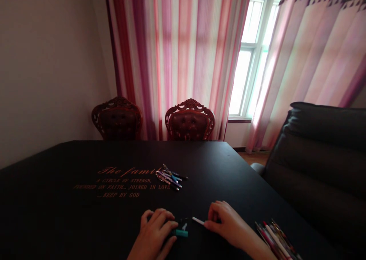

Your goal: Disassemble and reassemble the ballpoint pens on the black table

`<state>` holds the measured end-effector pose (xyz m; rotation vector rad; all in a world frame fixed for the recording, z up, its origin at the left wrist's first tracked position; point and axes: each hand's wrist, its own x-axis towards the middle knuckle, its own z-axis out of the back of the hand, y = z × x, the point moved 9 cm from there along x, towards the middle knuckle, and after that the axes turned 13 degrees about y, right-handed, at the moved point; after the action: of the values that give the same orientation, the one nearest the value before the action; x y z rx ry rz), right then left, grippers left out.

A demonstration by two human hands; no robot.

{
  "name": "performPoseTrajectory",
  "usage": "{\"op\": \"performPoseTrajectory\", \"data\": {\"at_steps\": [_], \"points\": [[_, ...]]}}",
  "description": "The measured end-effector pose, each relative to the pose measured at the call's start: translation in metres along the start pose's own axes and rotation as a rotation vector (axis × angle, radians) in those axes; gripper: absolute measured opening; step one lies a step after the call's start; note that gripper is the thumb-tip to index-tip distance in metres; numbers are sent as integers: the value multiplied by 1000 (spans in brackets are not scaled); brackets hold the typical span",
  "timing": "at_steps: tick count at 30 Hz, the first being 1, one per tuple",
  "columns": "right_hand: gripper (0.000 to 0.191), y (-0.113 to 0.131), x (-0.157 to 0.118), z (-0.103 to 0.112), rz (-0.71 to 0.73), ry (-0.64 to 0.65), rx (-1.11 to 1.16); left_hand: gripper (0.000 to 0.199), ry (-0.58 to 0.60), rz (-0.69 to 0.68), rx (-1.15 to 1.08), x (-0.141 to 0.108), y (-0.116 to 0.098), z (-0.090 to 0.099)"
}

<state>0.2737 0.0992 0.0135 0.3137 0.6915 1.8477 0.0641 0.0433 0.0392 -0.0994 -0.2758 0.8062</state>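
Observation:
Low over the near side of the black table (71,222), my left hand (157,229) has its thumb and index finger around the end of a short teal pen piece (182,233). A small pale piece (184,227) lies just above that teal piece, with a dark part (183,219) hard to make out beyond it. My right hand (224,222) pinches a thin white stick-like pen part (198,220) between thumb and fingers, its free end pointing left. A gap separates the two hands.
A loose pile of pens (171,177) lies farther up the table. More pens (277,239) lie by my right forearm. Two carved chairs (190,122) stand at the far edge, and a black padded chair (320,168) stands on the right.

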Motion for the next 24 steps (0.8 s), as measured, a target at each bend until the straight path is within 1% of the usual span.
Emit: {"op": "performPoseTrajectory", "data": {"at_steps": [3, 6, 9, 12, 15, 18, 20, 24], "points": [[14, 2, -1, -6, 3, 40, -40, 28, 20, 26, -23, 3, 1, -7], [12, 1, 0, -10, 11, 41, -77, 24, 40, 45, -48, 7, -1, -8], [10, 3, 1, -10, 31, 18, -89, 18, 52, 63, -82, 9, -3, -5], [7, 11, 2, -2, 60, -42, 21, 15, 3, 105, -162, 6, 3, 0], [4, 24, 2, 7, 125, -111, 243, 10, -118, 203, -316, -1, 17, 6], [6, 37, 0, 8, 183, -148, 403, 16, -235, 368, -547, -11, 37, 8], [7, 43, -2, 4, 203, -150, 450, 21, -257, 432, -715, -14, 44, 5], [7, 52, -5, -5, 234, -134, 479, 22, -255, 416, -956, -12, 43, 1]]}}
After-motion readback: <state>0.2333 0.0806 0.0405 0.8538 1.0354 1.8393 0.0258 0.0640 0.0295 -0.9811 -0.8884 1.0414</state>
